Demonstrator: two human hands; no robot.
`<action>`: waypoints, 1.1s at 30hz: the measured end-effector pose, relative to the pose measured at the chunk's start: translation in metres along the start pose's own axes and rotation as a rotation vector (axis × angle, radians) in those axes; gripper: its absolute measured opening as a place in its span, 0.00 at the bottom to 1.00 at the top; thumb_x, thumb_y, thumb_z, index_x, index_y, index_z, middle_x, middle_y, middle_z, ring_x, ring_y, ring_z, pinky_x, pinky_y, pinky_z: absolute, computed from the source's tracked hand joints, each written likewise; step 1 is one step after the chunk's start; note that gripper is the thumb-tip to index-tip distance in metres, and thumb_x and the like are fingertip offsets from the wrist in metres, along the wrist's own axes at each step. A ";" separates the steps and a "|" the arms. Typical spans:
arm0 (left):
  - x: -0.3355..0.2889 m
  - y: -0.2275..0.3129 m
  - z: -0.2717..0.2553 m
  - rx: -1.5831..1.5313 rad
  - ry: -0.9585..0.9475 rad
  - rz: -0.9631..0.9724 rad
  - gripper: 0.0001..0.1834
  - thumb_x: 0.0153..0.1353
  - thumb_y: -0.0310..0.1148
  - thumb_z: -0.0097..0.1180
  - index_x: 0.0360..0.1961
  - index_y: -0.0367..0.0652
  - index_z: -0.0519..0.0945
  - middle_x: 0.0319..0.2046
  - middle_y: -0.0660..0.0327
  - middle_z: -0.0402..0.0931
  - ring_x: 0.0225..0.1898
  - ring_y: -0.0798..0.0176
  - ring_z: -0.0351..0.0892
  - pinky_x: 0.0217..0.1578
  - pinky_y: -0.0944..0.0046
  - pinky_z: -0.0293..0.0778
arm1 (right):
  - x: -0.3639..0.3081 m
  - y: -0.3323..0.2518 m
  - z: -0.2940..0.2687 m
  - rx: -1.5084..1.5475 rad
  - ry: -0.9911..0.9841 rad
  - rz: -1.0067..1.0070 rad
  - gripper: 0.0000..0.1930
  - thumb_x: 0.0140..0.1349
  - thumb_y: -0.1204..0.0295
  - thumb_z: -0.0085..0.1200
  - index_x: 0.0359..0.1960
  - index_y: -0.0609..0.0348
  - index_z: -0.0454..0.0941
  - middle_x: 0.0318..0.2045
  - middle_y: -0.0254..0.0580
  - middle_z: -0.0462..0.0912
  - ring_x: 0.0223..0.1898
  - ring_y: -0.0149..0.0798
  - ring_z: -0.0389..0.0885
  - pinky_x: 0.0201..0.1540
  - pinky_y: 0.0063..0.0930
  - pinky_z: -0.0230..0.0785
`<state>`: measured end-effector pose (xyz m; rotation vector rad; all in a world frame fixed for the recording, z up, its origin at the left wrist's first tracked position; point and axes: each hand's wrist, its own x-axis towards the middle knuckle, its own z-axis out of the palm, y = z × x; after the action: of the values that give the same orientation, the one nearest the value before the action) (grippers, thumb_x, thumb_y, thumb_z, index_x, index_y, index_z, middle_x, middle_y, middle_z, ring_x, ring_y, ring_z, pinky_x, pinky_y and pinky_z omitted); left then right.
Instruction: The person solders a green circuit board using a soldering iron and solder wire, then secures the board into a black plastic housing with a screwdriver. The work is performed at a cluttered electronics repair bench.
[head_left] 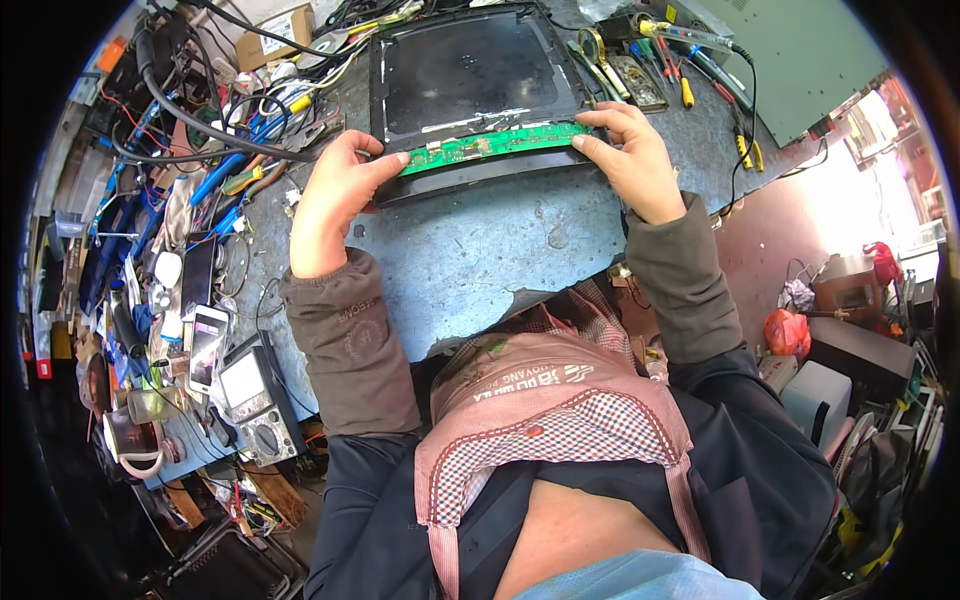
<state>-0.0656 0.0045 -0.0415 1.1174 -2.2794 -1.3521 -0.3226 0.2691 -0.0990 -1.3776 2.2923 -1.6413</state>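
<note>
A long narrow green circuit board (490, 146) lies across the near edge of a black flat screen panel (470, 75) on the workbench. My left hand (345, 185) grips the board's left end, thumb on top and fingers at the panel's edge. At the opposite end, my right hand (630, 155) pinches the board between thumb and fingers. The panel's dark face is up, with whitish marks along its borders. A black frame strip (490, 178) runs along the near side of the board.
Cables and tools crowd the left of the bench (480, 250), with a white phone (208, 348) and an analog multimeter (258, 395). Screwdrivers (686, 88), a magnifier (592, 45) and yellow-handled pliers (748, 150) lie at the back right. A large grey-green panel (800, 60) stands beyond.
</note>
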 end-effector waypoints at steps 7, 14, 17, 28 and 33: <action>0.007 -0.008 -0.002 0.007 -0.048 0.017 0.26 0.62 0.42 0.77 0.53 0.37 0.81 0.36 0.59 0.82 0.34 0.65 0.82 0.28 0.60 0.81 | 0.000 -0.002 0.005 -0.037 0.030 0.015 0.18 0.63 0.68 0.74 0.53 0.61 0.90 0.54 0.47 0.84 0.48 0.38 0.83 0.52 0.31 0.77; 0.011 -0.016 -0.008 -0.134 -0.103 0.026 0.16 0.66 0.35 0.72 0.48 0.39 0.83 0.33 0.62 0.82 0.30 0.66 0.82 0.25 0.61 0.81 | 0.001 -0.006 0.003 -0.044 0.014 -0.004 0.19 0.63 0.68 0.73 0.54 0.62 0.90 0.56 0.45 0.84 0.48 0.37 0.82 0.52 0.31 0.74; 0.015 -0.016 -0.005 -0.129 -0.088 0.028 0.12 0.66 0.34 0.71 0.45 0.40 0.83 0.31 0.63 0.82 0.28 0.67 0.81 0.25 0.62 0.80 | 0.000 -0.010 0.002 -0.070 0.003 0.055 0.19 0.64 0.68 0.72 0.54 0.62 0.90 0.56 0.46 0.84 0.49 0.37 0.82 0.53 0.31 0.75; 0.009 -0.010 -0.006 -0.095 -0.066 -0.026 0.12 0.68 0.37 0.70 0.43 0.41 0.84 0.31 0.64 0.81 0.28 0.67 0.81 0.24 0.62 0.80 | -0.005 -0.012 -0.009 0.046 -0.027 0.073 0.18 0.66 0.71 0.73 0.55 0.64 0.88 0.49 0.37 0.84 0.39 0.28 0.82 0.41 0.24 0.76; 0.003 -0.006 -0.005 -0.079 -0.087 -0.008 0.16 0.65 0.40 0.74 0.44 0.41 0.83 0.31 0.65 0.80 0.31 0.68 0.81 0.25 0.61 0.81 | -0.008 -0.007 -0.007 0.063 -0.006 0.061 0.18 0.67 0.73 0.72 0.56 0.62 0.87 0.48 0.33 0.82 0.35 0.24 0.76 0.41 0.21 0.74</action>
<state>-0.0624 -0.0026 -0.0441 1.0639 -2.2610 -1.5083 -0.3163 0.2798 -0.0941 -1.2855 2.2356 -1.6741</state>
